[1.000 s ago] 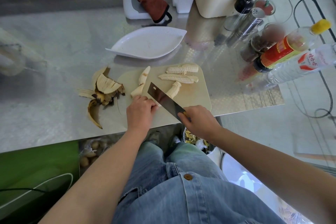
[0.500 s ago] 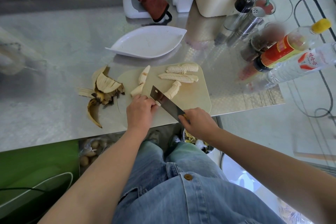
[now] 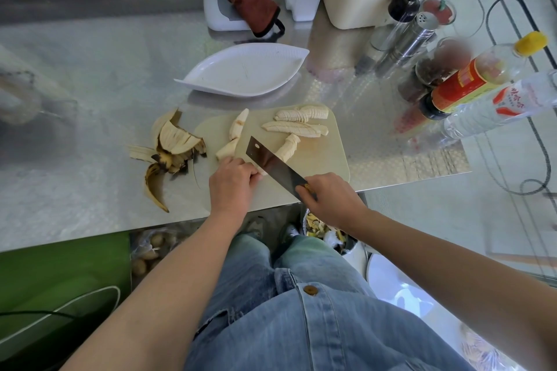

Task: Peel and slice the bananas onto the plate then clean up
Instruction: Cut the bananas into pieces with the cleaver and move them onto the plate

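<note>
Pale peeled banana pieces (image 3: 288,148) lay on the beige plastic cutting board (image 3: 327,159). My left hand (image 3: 232,185) curled its fingers over one so it would not slide. My right hand (image 3: 331,199) gripped the wide steel knife (image 3: 271,163) to cut it. The white leaf-shaped plate (image 3: 244,72) waited behind.

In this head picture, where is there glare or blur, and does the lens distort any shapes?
Head view: soft daylight glare whitens the steel table at left. The bottles at right seem to lean outward, probably a wide-lens effect. The dark jar looks smeared, while the knife and cutting board are sharp.
</note>
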`<state>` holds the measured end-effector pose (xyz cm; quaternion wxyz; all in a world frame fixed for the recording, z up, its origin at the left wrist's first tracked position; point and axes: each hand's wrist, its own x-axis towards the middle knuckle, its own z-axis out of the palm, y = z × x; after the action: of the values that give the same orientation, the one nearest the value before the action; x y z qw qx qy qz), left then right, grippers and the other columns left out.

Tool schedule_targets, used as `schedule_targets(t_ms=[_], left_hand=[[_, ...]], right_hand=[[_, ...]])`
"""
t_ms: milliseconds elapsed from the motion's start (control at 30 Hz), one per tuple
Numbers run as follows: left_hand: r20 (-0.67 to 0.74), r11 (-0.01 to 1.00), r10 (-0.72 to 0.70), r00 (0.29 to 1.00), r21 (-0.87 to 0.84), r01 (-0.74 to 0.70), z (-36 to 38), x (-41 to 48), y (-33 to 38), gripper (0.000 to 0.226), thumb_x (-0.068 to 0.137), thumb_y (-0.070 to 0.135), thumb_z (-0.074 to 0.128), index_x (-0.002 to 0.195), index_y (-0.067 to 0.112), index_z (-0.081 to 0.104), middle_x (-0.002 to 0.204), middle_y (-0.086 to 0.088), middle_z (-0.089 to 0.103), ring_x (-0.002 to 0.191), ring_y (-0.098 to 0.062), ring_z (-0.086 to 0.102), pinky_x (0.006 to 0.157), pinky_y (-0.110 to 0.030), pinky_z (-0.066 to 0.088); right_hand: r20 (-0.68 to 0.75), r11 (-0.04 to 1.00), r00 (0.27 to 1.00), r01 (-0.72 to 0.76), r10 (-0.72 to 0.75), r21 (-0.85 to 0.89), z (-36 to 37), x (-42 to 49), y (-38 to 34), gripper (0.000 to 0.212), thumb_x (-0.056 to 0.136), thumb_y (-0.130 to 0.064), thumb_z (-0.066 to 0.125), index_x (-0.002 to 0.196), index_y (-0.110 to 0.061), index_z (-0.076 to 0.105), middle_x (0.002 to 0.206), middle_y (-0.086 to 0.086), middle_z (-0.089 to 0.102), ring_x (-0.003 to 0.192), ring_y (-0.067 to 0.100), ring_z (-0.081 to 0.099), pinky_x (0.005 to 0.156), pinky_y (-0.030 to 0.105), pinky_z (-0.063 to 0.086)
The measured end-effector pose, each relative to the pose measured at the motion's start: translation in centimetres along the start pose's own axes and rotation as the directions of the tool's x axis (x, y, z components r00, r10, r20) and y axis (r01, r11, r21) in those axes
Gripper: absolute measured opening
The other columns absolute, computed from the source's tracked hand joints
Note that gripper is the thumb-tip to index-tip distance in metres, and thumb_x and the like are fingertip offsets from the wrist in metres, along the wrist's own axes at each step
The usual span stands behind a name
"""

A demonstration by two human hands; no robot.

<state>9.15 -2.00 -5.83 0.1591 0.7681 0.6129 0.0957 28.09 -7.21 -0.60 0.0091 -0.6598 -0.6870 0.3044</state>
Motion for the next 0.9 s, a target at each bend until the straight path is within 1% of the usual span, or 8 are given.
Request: schedule_targets(t_ms=[167,267,333,433,567,667,800,900], left_hand=[[0.001,1.0,0.001,1.0,0.0,-0.001,0.05,0.08,0.04,0.013,0.08,0.025,0.076,0.082,0.013,0.076,0.08,-0.005,0.067,0.085,-0.025,0.057,0.058,-0.028,0.036],[-0.003,1.0,-0.003,1.0,-0.005,0.003,0.1,0.08,0.04,0.013,0.079,0.026,0.077,0.083,0.013,0.076,0.079,-0.005,0.067,0.084,-0.024,0.057,0.058,-0.028,0.036],[-0.003,1.0,-0.005,1.0,-0.003,0.005,0.12,0.05,0.02,0.014,0.079,0.028,0.076,0.083,0.014,0.076,0.078,-0.004,0.067,0.083,-0.023,0.056,0.057,-0.028,0.035],[0.004,1.0,-0.011,1.0,-0.006,0.011,0.16,0.06,0.01,0.015,0.079,0.029,0.076,0.084,0.014,0.076,0.078,-0.003,0.066,0.082,-0.022,0.055,0.057,-0.029,0.034],[0.002,1.0,-0.009,1.0,-0.014,0.009,0.12,0.03,0.04,0.013,0.079,0.027,0.076,0.083,0.014,0.076,0.079,-0.003,0.067,0.083,-0.023,0.056,0.058,-0.029,0.035],[-0.002,1.0,-0.001,1.0,-0.008,0.001,0.05,-0.03,-0.01,0.011,0.078,0.024,0.077,0.081,0.013,0.076,0.078,-0.004,0.067,0.083,-0.024,0.057,0.057,-0.028,0.035],[-0.01,1.0,0.003,1.0,-0.007,-0.003,0.03,-0.06,0.12,0.01,0.077,0.022,0.078,0.079,0.013,0.075,0.078,-0.006,0.067,0.082,-0.025,0.058,0.056,-0.028,0.036],[-0.014,1.0,-0.005,1.0,-0.017,0.005,-0.04,-0.03,0.21,0.011,0.076,0.022,0.079,0.077,0.012,0.076,0.076,-0.006,0.067,0.082,-0.027,0.058,0.056,-0.029,0.037]], right_hand=[[0.004,1.0,1.0,-0.007,0.007,-0.004,0.2,0.08,-0.03,0.032,0.098,-0.028,0.045,0.071,-0.012,0.049,0.061,0.002,0.048,0.057,0.022,0.047,0.05,0.028,0.031],[0.015,1.0,0.999,-0.029,0.029,-0.006,0.6,0.0,0.13,0.032,0.097,-0.028,0.045,0.074,-0.008,0.054,0.064,0.006,0.052,0.061,0.026,0.052,0.055,0.032,0.039],[0.032,0.999,0.999,-0.041,0.042,-0.019,0.9,-0.06,0.23,0.033,0.097,-0.028,0.045,0.076,-0.005,0.056,0.066,0.007,0.053,0.063,0.029,0.054,0.058,0.034,0.042],[0.042,0.998,0.998,-0.043,0.044,-0.035,0.96,0.03,0.28,0.033,0.098,-0.029,0.044,0.075,-0.008,0.054,0.066,0.006,0.052,0.064,0.029,0.054,0.057,0.033,0.04],[0.026,0.999,1.0,-0.015,0.016,-0.037,0.57,-0.02,0.45,0.033,0.098,-0.03,0.044,0.075,-0.008,0.055,0.066,0.005,0.053,0.062,0.025,0.051,0.055,0.03,0.034],[-0.026,1.0,1.0,0.004,-0.004,0.002,0.37,-0.3,0.37,0.034,0.097,-0.03,0.047,0.072,-0.008,0.053,0.062,0.004,0.05,0.059,0.024,0.049,0.053,0.031,0.035],[-0.027,1.0,0.999,0.017,-0.017,0.001,0.34,-0.3,0.14,0.033,0.097,-0.029,0.047,0.069,-0.011,0.049,0.062,0.003,0.049,0.059,0.024,0.046,0.053,0.031,0.031],[-0.025,1.0,1.0,0.005,-0.005,-0.003,0.4,-0.17,0.22,0.032,0.097,-0.029,0.047,0.071,-0.011,0.05,0.064,0.004,0.051,0.06,0.026,0.048,0.054,0.031,0.031]])
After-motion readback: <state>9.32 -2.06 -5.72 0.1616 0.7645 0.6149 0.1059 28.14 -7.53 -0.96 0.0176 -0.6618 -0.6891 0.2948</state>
